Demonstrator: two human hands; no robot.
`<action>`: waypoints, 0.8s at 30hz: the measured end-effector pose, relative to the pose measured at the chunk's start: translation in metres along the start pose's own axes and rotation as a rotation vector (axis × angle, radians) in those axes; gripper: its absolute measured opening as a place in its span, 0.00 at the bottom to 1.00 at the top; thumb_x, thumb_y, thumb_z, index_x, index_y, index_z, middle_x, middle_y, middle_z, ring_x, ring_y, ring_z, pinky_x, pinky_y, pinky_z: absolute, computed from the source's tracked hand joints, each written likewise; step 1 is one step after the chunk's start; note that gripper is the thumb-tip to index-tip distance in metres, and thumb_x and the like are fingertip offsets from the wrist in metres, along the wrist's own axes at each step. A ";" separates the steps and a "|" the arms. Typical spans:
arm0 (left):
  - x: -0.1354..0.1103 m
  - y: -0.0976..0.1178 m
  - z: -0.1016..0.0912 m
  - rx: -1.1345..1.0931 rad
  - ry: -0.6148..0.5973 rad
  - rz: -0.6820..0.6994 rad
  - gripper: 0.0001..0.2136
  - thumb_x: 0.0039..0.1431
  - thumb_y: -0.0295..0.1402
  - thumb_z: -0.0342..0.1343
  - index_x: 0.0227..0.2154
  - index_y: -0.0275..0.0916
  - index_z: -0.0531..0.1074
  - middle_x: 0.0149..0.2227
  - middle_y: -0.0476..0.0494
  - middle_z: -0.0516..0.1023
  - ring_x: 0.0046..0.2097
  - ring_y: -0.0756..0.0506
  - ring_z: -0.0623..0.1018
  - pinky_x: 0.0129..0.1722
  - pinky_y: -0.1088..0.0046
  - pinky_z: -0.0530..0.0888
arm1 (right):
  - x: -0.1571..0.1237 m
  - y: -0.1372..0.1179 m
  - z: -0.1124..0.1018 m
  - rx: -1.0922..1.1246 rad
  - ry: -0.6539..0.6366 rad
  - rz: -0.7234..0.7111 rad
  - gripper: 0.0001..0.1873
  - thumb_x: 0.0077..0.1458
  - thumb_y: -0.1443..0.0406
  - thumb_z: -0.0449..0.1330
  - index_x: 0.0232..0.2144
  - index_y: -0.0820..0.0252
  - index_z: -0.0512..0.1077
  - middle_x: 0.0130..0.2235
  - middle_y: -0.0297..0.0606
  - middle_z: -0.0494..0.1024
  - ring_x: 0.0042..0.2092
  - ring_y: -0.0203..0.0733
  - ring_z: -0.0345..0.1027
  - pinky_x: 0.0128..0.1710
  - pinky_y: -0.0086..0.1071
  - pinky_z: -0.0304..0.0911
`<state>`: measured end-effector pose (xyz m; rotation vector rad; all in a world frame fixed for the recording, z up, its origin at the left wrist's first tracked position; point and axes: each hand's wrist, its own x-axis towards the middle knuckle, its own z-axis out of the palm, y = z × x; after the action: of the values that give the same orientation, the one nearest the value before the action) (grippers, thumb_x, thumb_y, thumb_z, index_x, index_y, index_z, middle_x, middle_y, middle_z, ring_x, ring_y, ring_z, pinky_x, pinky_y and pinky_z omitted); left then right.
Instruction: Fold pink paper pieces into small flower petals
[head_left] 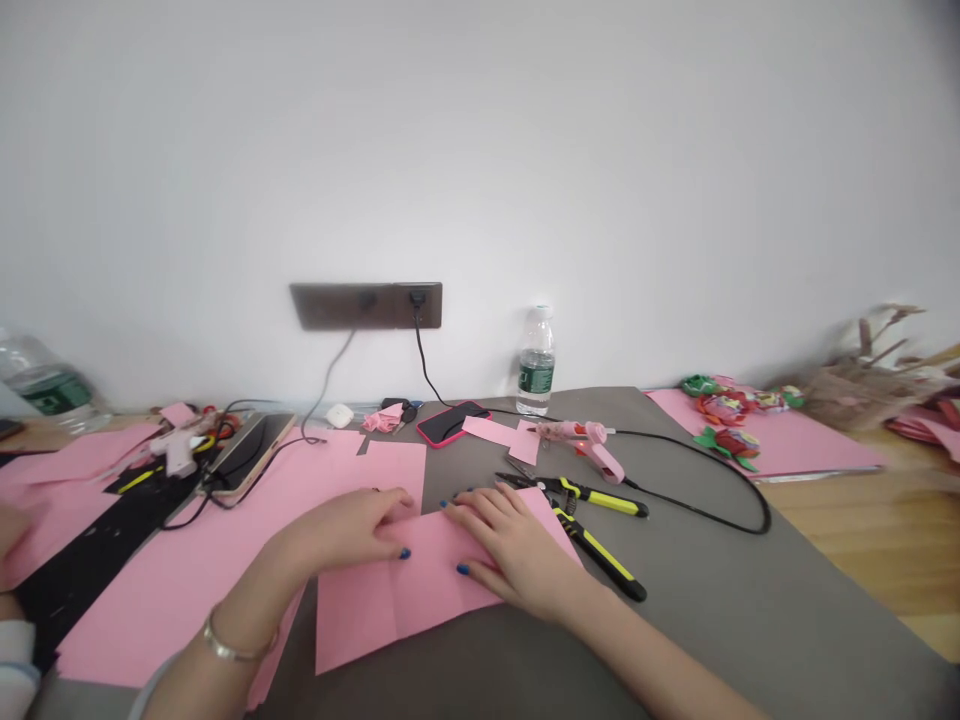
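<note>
Now both hands lie flat on the pink sheet [397,600] directly before me, gripping nothing: my left hand [352,530] presses its upper left part with fingers stretched out, and my right hand [517,550] covers its right side, fingers spread. The sheet's near edge runs slanted across the grey mat [712,600], which is bare towards me and wide open on the right. Touching the sheet's right corner lie the yellow-handled pliers [600,560]. On the left, a bigger pink sheet [187,570] overlaps the mat's edge. Beyond my fingertips sit a pink glue gun [596,450] with its black cable [720,480], a phone [450,423] and, by the wall, a water bottle [536,362].
</note>
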<state>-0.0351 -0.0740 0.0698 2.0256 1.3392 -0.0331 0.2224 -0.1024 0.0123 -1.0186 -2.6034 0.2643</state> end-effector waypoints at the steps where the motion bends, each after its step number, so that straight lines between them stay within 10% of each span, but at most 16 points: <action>1: -0.003 0.003 0.009 0.042 0.099 0.001 0.21 0.53 0.37 0.58 0.52 0.44 0.72 0.48 0.41 0.79 0.47 0.35 0.77 0.43 0.65 0.70 | -0.002 -0.001 0.003 -0.010 0.000 0.008 0.25 0.62 0.59 0.57 0.59 0.57 0.63 0.56 0.48 0.71 0.56 0.56 0.61 0.59 0.56 0.50; 11: -0.032 -0.008 0.108 0.458 0.419 0.269 0.41 0.58 0.45 0.57 0.69 0.48 0.41 0.70 0.40 0.52 0.68 0.31 0.54 0.63 0.42 0.53 | -0.012 -0.013 0.027 -0.100 0.032 0.134 0.25 0.65 0.61 0.52 0.63 0.54 0.60 0.64 0.49 0.63 0.63 0.57 0.54 0.61 0.58 0.51; 24: -0.020 -0.025 0.099 0.620 0.471 0.404 0.35 0.63 0.39 0.51 0.69 0.46 0.42 0.69 0.40 0.53 0.68 0.34 0.55 0.61 0.44 0.59 | -0.003 0.001 0.015 -0.059 -0.009 0.047 0.21 0.66 0.62 0.51 0.60 0.55 0.64 0.61 0.46 0.68 0.60 0.55 0.59 0.60 0.59 0.50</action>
<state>-0.0310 -0.1398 -0.0101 2.9433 1.2544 0.2564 0.2190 -0.1044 -0.0027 -1.1017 -2.6125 0.2054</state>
